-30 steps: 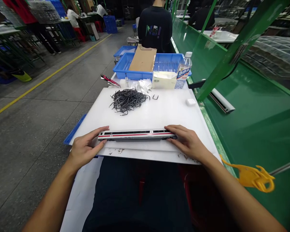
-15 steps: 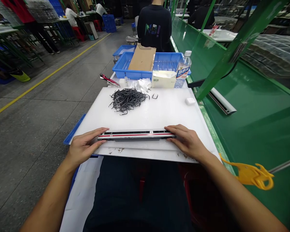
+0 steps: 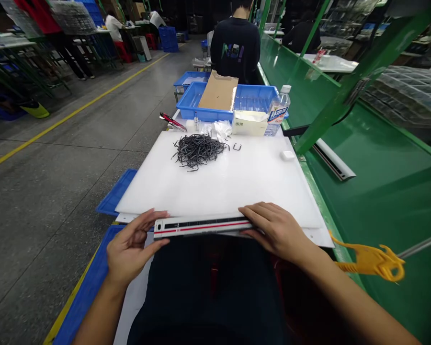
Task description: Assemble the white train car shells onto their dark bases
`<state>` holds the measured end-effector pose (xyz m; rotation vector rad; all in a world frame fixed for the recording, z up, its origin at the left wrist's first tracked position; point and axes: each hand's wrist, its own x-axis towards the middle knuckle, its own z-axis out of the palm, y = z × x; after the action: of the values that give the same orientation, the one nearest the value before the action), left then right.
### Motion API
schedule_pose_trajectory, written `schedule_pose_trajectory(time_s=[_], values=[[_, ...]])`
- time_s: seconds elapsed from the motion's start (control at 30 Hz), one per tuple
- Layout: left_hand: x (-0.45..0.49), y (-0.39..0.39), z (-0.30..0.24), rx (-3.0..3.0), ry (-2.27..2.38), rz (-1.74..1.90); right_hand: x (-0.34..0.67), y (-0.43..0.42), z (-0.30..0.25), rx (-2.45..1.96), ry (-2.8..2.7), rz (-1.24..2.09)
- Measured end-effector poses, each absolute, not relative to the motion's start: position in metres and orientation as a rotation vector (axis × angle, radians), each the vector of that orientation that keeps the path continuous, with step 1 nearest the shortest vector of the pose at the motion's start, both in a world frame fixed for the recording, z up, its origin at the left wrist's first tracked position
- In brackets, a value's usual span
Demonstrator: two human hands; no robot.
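Carriage of a model train (image 3: 203, 225), a long, narrow, hard-looking shell in glossy white and grey with a black window band and a thin red stripe, sits level or nearly so above the worker's lap, at the near edge of a smooth white slab-like board (image 3: 222, 187). Matte black, thin, bent strips (image 3: 199, 149) lie tangled in a loose heap farther up the board.

The right hand (image 3: 275, 230) is closed over the carriage's right end, fingers along the top edge and thumb below, hiding the tip. The left hand (image 3: 127, 251) is partly open around the other end, fingers above and thumb below; whether its fingertips press on the shell cannot be told.

Near the board's right edge rests a small white block (image 3: 288, 155). Beyond the heap are crumpled white tissue (image 3: 221, 130), a pale yellow box (image 3: 249, 125), a clear plastic bottle with a printed label (image 3: 277, 112) and a blue plastic tray (image 3: 204, 115) bearing a torn-edged brown cardboard sheet (image 3: 218, 90).

At right, another white train shell (image 3: 333, 160) lies on a smooth green surface (image 3: 388, 215). A person in a dark printed top (image 3: 235, 45) sits ahead, back turned, beside a grey floor (image 3: 86, 122) crossed by a yellow line.
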<state>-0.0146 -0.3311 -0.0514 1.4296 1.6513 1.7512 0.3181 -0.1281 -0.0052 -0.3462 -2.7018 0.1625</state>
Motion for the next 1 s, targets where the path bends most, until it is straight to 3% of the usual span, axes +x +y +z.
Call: schedule_pose_trajectory(time_s=[0.1,0.33,0.6,1.0], values=[[0.027,-0.351,-0.056,1.066,1.279,1.911,0.338,-0.168,0.000,-0.407,-2.635,0.329],[0.122,-0.363,-0.077,0.881,0.754,1.662,0.382,-0.251,-0.018,-0.671,-2.661,0.698],[0.125,-0.368,-0.076,0.862,0.696,1.564,0.399,-0.272,-0.033,-0.647,-2.615,0.656],[0.158,-0.383,-0.077,0.323,1.005,1.432,0.405,-0.266,-0.054,-0.655,-2.613,0.275]])
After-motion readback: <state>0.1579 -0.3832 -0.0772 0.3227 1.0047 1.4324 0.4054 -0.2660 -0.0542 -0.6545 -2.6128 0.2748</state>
